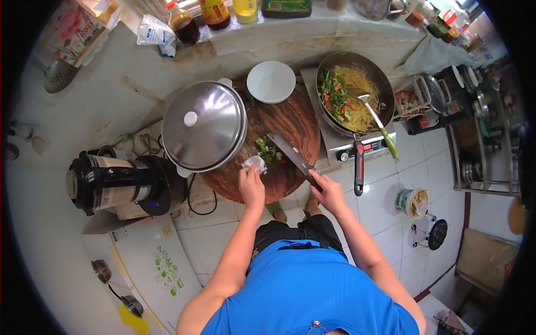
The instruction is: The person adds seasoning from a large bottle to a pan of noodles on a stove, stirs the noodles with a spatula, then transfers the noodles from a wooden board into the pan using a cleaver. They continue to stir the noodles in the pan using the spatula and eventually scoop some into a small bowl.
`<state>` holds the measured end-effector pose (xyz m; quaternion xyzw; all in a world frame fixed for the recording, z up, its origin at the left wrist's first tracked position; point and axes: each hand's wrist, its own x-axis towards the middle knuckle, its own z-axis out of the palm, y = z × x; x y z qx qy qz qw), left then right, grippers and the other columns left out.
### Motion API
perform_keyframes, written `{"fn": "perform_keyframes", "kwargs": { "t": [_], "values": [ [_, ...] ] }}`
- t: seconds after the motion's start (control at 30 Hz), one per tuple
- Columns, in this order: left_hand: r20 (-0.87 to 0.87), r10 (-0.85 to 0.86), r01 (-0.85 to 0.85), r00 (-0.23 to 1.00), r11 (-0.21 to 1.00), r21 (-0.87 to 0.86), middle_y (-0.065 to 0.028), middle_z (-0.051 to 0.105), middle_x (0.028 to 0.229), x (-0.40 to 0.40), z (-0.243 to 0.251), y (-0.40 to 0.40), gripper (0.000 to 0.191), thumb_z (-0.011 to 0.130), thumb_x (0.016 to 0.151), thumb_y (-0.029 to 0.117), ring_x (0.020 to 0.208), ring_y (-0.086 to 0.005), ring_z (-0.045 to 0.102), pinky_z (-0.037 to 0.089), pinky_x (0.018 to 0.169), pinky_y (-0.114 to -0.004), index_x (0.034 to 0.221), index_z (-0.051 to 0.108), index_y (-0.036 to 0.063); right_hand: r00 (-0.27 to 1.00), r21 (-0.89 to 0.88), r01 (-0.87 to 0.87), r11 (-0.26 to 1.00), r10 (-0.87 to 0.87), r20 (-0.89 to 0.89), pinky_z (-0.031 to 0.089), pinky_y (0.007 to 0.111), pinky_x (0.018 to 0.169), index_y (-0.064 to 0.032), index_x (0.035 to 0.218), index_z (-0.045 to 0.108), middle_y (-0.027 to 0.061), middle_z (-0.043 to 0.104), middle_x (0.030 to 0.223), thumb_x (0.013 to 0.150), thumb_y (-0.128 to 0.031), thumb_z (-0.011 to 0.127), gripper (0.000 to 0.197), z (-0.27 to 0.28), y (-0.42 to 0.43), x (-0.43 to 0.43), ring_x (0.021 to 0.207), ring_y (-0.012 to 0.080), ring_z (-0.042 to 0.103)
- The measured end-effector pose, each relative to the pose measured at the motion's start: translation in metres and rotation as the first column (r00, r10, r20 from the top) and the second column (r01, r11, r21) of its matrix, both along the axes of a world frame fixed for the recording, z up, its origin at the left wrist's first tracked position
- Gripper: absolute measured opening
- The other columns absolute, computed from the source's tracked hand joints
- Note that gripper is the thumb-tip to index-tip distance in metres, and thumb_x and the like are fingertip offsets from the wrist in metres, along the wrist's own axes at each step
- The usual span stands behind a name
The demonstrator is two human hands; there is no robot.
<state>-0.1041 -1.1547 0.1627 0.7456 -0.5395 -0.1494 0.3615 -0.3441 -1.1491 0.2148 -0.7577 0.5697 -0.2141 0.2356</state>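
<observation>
My left hand (252,184) pinches a crumpled white tissue or cloth (255,163) over the round wooden chopping board (289,119). Beside it lies a small heap of chopped greens (265,150) with some red bits. In my right hand (328,193) is the handle of a kitchen knife (291,153), its broad blade lying across the board just right of the greens. A white bowl (271,81) sits at the board's back edge. On the right, a frying pan (379,71) holds yellow shreds, green and red pepper pieces and a green-handled spatula (388,143).
The pan rests on an induction cooker (341,154). A lidded electric pot (205,125) covers the board's left side, with a blender (113,180) farther left. Bottles (183,27) line the ledge behind. On the floor at right stand a bucket (405,203) and a wheeled stool (437,234).
</observation>
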Motion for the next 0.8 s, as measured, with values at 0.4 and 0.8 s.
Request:
{"fn": "perform_keyframes", "kwargs": {
  "t": [0.4,0.8],
  "values": [
    [-0.01,0.139,-0.139,0.99,0.99,-0.003,-0.0141,0.056,0.1,0.036,-0.025,-0.007,0.027,0.057,0.084,0.005,0.092,-0.0341,0.056,0.046,0.08,-0.04,0.11,0.063,0.0022,0.933,-0.019,-0.344,0.939,0.34,-0.118,0.049,0.04,0.056,-0.021,0.123,0.055,0.0064,0.059,0.083,0.077,-0.022,0.065,0.047,-0.003,-0.037,0.018,0.068,0.0291,0.061],
    [0.189,-0.119,0.088,0.975,0.982,0.169,-0.0153,0.047,0.123,0.031,-0.018,-0.034,0.046,0.048,0.086,0.0,0.11,-0.0382,0.048,0.043,0.089,-0.043,0.131,0.046,0.0073,0.36,0.735,0.018,0.678,-0.69,0.628,0.042,0.022,0.045,-0.0103,0.134,0.045,0.0027,0.056,0.069,0.094,-0.023,0.051,0.043,-0.051,0.06,-0.025,0.049,0.0097,0.05]
  ]
}}
